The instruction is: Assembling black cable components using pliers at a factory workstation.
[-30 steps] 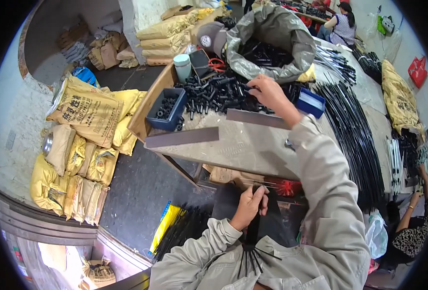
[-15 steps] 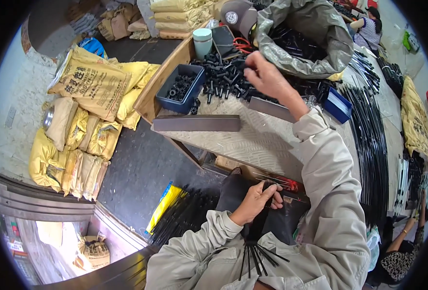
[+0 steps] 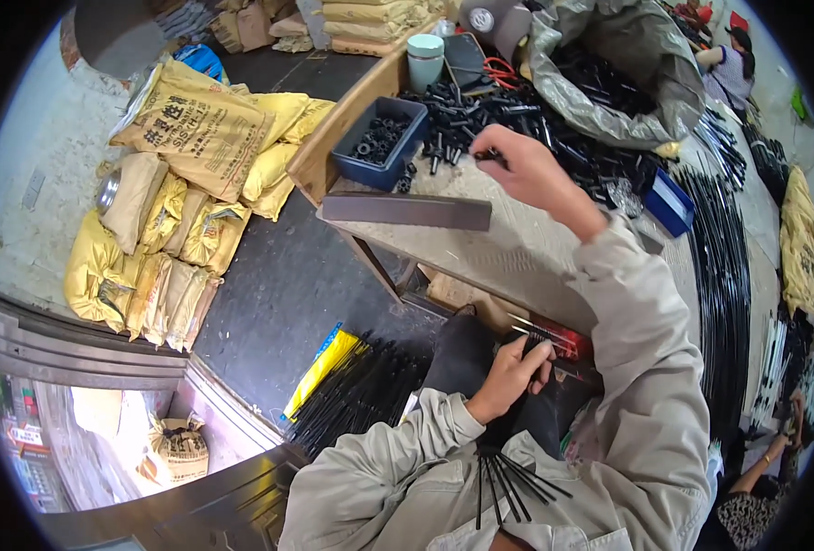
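Blue tray [image 3: 381, 142] holds black fittings — right hand [image 3: 528, 172] pinches one; left hand [image 3: 510, 378] grips rods [image 3: 508, 477].

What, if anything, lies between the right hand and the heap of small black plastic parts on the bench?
Nothing visible. The right hand hovers at the near edge of the heap of black plastic parts, its fingers already pinching one. The blue bin sits off to its left, the grey metal bar nearer the person.

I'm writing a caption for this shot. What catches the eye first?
The heap of small black parts at the bench's far end, where the right hand pinches one. Below, the left hand grips a bundle of thin black rods at the lap. Yellow sacks are stacked on the left.
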### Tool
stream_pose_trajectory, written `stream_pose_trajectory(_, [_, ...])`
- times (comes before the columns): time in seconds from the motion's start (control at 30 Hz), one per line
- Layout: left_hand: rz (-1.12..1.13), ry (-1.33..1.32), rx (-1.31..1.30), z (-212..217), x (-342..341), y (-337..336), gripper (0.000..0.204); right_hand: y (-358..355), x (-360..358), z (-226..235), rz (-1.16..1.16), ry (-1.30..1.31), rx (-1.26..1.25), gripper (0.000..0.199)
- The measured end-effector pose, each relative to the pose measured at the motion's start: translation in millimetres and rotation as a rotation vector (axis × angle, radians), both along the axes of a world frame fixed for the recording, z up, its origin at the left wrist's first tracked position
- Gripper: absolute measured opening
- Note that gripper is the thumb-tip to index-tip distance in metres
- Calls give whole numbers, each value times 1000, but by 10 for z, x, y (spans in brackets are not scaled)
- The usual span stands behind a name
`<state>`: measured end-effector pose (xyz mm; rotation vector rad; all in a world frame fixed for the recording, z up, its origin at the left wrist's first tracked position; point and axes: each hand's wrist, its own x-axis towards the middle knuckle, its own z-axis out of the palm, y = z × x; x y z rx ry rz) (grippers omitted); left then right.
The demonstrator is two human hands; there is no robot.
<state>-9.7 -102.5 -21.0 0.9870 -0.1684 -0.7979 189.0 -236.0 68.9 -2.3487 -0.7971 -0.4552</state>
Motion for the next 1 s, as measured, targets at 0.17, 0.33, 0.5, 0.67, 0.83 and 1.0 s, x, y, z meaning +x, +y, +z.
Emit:
stream_pose_trajectory(0.17, [86,67,-47,39,-26,10,45,-270,-1402,119,-4,602,473,25])
stream_pose_trajectory(0.33, [99,-18,-37,10,-151,-95,30,-293,-2199,-389,-435,198,716,29])
stream_pose_trajectory(0.5, [60,-33,-46,101,-259,-199,29,-186,-2308,-508,-480,206,1092,28])
stream_pose_trajectory(0.67, [79,-98,-19,171,-359,-203,29,-420,-2428,-381,-332,493,1246,27])
stream_pose_trajectory(0.83, [91,-186,-23,124,-487,-194,22,-520,-2419,-334,-218,721,1172,21])
stream_pose_trajectory(1.0, [142,-225,-47,202,-582,-156,15,-522,-2380,-399,-136,770,1148,22])
